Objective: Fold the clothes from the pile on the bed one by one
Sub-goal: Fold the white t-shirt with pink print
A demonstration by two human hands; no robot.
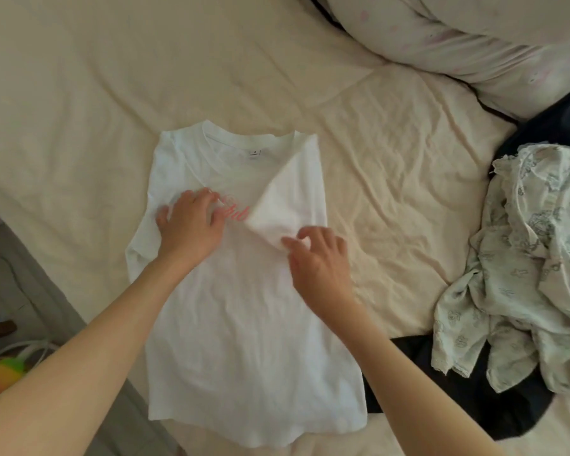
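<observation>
A white T-shirt (244, 324) with pink lettering lies front up on the cream bed sheet (79, 110), neck away from me. Its right sleeve is folded inward across the chest. My left hand (190, 225) presses flat on the chest beside the lettering, fingers spread. My right hand (320, 261) pinches the tip of the folded-in sleeve (277, 212) between thumb and fingers. The pile of clothes (527, 258) sits at the right: a pale printed garment lying over dark navy fabric (448, 399).
A light quilt or pillow (474, 37) bulges at the back right. The bed's left edge runs diagonally at lower left, with grey floor (30, 291) and a colourful object (4, 366) beyond it.
</observation>
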